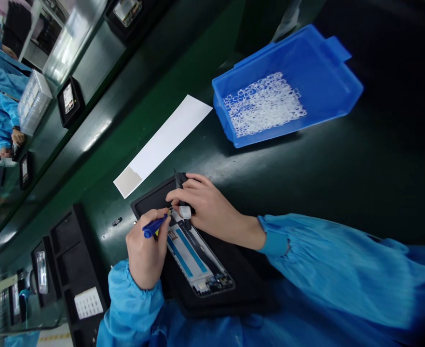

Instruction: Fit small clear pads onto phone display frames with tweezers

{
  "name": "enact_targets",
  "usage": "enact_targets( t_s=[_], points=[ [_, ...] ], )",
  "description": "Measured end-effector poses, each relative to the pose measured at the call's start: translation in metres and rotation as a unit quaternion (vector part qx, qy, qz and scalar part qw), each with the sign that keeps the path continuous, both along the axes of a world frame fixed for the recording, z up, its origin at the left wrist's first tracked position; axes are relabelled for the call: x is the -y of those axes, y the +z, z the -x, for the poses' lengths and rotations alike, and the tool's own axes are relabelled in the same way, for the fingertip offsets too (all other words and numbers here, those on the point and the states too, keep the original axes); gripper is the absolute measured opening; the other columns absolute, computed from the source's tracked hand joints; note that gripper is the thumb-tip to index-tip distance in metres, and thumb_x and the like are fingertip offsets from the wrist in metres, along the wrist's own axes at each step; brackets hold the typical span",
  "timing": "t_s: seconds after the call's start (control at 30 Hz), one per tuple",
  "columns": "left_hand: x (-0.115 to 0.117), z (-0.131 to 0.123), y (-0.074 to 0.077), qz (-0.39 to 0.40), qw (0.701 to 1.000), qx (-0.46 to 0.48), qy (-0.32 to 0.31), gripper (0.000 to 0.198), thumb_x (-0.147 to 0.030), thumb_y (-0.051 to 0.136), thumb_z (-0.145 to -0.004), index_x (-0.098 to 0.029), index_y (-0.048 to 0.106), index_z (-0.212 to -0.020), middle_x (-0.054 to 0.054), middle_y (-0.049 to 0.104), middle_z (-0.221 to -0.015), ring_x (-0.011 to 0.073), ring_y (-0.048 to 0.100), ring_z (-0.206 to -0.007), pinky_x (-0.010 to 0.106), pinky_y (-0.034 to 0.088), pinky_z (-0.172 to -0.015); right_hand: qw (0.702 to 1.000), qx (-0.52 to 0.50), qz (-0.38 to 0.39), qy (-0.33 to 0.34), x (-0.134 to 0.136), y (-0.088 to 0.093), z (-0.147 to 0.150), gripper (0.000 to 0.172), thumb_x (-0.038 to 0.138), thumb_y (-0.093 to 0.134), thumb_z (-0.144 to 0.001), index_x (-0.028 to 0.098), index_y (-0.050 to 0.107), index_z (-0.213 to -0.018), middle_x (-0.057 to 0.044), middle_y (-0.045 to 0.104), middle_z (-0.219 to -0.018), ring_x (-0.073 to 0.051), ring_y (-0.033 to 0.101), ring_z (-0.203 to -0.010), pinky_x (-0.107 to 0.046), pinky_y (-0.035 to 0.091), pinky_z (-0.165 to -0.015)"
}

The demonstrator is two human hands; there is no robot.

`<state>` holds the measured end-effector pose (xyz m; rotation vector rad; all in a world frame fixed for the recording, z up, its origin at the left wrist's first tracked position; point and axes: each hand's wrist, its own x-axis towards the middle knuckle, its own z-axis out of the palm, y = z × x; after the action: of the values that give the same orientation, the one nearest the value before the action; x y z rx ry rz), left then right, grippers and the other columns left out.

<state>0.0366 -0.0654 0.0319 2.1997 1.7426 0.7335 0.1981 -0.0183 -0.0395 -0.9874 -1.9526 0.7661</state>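
An opened phone body [198,260] lies in a black tray [230,270] close in front of me. It shows a pale middle with two blue strips, and circuit parts at its near end. My left hand [147,248] is closed around a blue pen-like tool [155,226], its tip at the phone's far end. My right hand [212,207] is closed on dark tweezers [178,179] with a white wrapped part [185,212]. Its fingers are over the same far end of the phone. The fingers hide the exact contact there.
A blue bin [328,91] holds many small white frames [266,106]. A white paper strip [165,140] lies left of it. A small dark part [117,221] sits near a compartmented black tray [69,241]. Phones in trays [69,103] line the neighbouring bench, where blue-sleeved people work.
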Motion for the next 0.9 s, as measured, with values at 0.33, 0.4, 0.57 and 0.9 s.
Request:
enact_targets(
  t_s=[0.33,0.4,0.57,0.9],
  points=[
    [0.007,0.027,-0.009,-0.096,0.936,0.305,0.144,0.011,-0.023,0.055,-0.091,-0.023,0.044,-0.093,-0.001,0.066,-0.080,0.0176,0.069,-0.084,0.039,0.054,-0.086,1.000,-0.021,-0.013,0.004,0.000,-0.001,0.001,0.035,-0.002,0.044,-0.077,0.021,0.055,-0.100,0.000,0.062,-0.077,-0.019,0.057,-0.075,-0.051,0.038,-0.103],
    [0.013,0.029,-0.008,-0.099,0.973,0.192,0.077,0.007,-0.018,0.046,-0.093,-0.022,0.051,-0.089,0.000,0.060,-0.078,0.0165,0.064,-0.079,0.036,0.053,-0.080,1.000,-0.025,-0.012,0.004,0.000,-0.002,0.001,0.036,-0.002,0.045,-0.075,0.022,0.055,-0.100,0.001,0.063,-0.077,-0.019,0.057,-0.074,-0.051,0.038,-0.102],
    [0.023,0.026,-0.023,-0.049,0.976,-0.203,-0.061,0.033,-0.010,0.050,-0.088,-0.022,0.064,-0.114,0.001,0.055,-0.071,0.0153,0.051,-0.062,0.028,0.039,-0.058,1.000,-0.015,-0.013,0.003,0.000,-0.004,0.002,0.034,-0.002,0.047,-0.077,0.022,0.054,-0.100,0.001,0.063,-0.078,-0.018,0.057,-0.075,-0.051,0.039,-0.101],
    [0.010,0.012,-0.019,-0.022,0.945,-0.310,-0.104,0.028,-0.009,0.055,-0.087,-0.019,0.065,-0.110,-0.001,0.058,-0.069,0.0165,0.056,-0.055,0.032,0.038,-0.051,0.999,0.011,-0.026,0.026,0.000,-0.005,-0.002,0.026,0.005,0.047,-0.086,0.024,0.056,-0.101,0.000,0.068,-0.085,-0.020,0.061,-0.077,-0.055,0.040,-0.103]
  ],
)
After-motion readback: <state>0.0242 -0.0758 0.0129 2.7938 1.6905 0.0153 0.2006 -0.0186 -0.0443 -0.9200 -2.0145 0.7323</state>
